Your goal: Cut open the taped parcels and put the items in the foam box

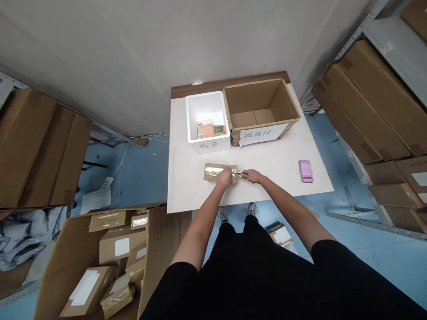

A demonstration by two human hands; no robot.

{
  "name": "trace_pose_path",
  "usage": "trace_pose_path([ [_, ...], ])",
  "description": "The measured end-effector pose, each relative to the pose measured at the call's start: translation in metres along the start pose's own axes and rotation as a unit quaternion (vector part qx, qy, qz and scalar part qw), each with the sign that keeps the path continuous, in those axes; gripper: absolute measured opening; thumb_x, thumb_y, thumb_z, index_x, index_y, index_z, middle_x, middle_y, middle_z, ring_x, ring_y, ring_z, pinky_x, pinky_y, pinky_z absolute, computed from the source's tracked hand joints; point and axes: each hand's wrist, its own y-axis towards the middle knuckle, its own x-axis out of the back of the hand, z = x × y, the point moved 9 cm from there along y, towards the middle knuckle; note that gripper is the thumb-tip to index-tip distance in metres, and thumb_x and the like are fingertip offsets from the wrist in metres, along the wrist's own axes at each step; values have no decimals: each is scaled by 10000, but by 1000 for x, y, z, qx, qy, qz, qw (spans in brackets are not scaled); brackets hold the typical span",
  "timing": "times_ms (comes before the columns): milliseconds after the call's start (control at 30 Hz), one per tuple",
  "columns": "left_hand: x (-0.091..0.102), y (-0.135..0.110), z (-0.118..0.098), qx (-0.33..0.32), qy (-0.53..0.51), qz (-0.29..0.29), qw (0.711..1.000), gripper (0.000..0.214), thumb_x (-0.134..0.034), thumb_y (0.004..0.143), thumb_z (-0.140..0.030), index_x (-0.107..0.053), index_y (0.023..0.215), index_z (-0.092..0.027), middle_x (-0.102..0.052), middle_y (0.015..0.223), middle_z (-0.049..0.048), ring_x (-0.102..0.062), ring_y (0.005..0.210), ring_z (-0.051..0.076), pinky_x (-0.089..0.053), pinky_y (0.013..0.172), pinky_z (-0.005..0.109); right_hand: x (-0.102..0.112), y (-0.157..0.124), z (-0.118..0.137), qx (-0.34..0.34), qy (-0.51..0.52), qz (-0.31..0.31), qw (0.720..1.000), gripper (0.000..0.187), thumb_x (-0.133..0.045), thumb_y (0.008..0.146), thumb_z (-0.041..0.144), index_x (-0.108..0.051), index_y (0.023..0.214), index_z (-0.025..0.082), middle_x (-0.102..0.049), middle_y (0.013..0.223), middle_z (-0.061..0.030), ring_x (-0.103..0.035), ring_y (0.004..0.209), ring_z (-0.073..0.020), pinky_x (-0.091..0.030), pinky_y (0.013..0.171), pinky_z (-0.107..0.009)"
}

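A small cardboard box point(211, 173) wrapped in shiny clear tape lies on the white-topped table point(182, 186). My left hand point(225, 176) presses down on its right part, fingers bent over the box. In my right hand point(253, 175) is a utility knife point(241, 174) with dark and yellow parts, its tip at the box's right end. Whether the blade has cut into the tape is too small to tell. Behind the box stand a white foam box point(213, 146) holding several small colourful packets and a cardboard carton point(230, 133) with a handwritten paper label.
A pink item point(306, 171) lies at the table's right. On the floor at left, a big carton point(153, 249) holds several taped parcels. Shelves with cartons point(376, 106) flank both sides. Another parcel point(281, 234) is on the floor by my feet.
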Motion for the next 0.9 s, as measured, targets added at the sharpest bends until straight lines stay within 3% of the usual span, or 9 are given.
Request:
trace_pose_path([
  [300, -3, 3, 0, -7, -9, -4, 1000, 614, -940, 727, -256, -601, 1237, -221, -562, 1458, 129, -687, 1166, 302, -518, 937, 359, -4, -1, -3, 12, 33, 22, 999, 326, -483, 1060, 531, -607, 956, 248, -567, 604, 57, -546, 440, -130, -398, 559, -249],
  [500, -1, 5, 2, -34, -7, -21, 999, 599, -932, 742, -268, -623, 1254, -233, -576, 1473, 118, -641, 1256, 307, -510, 993, 363, -3, -7, -11, -4, 70, -9, 998, 350, -503, 1041, 570, -602, 936, 251, -574, 592, 59, -536, 442, -133, -415, 565, -245],
  [567, 2, 4, 1, -71, -17, -31, 997, 536, -891, 797, -303, -637, 1265, -239, -573, 1497, 111, -570, 1360, 310, -496, 1036, 361, -1, -12, -17, -13, 118, -39, 992, 350, -485, 1040, 581, -589, 960, 256, -575, 596, 63, -539, 455, -140, -439, 571, -247],
  [667, 7, 5, 7, -104, -18, -50, 993, 357, -702, 966, -342, -645, 1310, -264, -620, 1470, 91, -523, 1406, 290, -465, 1096, 388, -3, -21, -19, -19, 168, -82, 982, 359, -441, 1050, 592, -572, 994, 263, -571, 607, 64, -553, 492, -155, -468, 596, -258],
  [733, 13, 10, 15, -101, 2, -73, 992, 436, -666, 981, -338, -605, 1408, -278, -598, 1513, 97, -471, 1456, 309, -412, 1166, 440, -6, -27, -16, -18, 180, -106, 978, 407, -367, 1068, 612, -579, 1017, 268, -594, 648, 49, -577, 544, -171, -486, 627, -273],
  [800, 15, 19, 22, -96, 23, -81, 992, 645, -743, 920, -387, -526, 1519, -283, -469, 1649, 107, -328, 1560, 358, -314, 1249, 506, -12, -29, -11, -14, 173, -124, 977, 464, -270, 1090, 600, -602, 1064, 276, -650, 740, 20, -623, 641, -198, -509, 681, -297],
  [900, 10, 34, 31, -99, 41, -49, 993, 859, -796, 858, -510, -440, 1607, -287, -332, 1740, 104, -174, 1628, 398, -191, 1306, 564, -23, -26, -2, 4, 129, -140, 982, 458, -249, 1105, 523, -634, 1191, 290, -736, 996, -27, -688, 903, -244, -531, 825, -344],
])
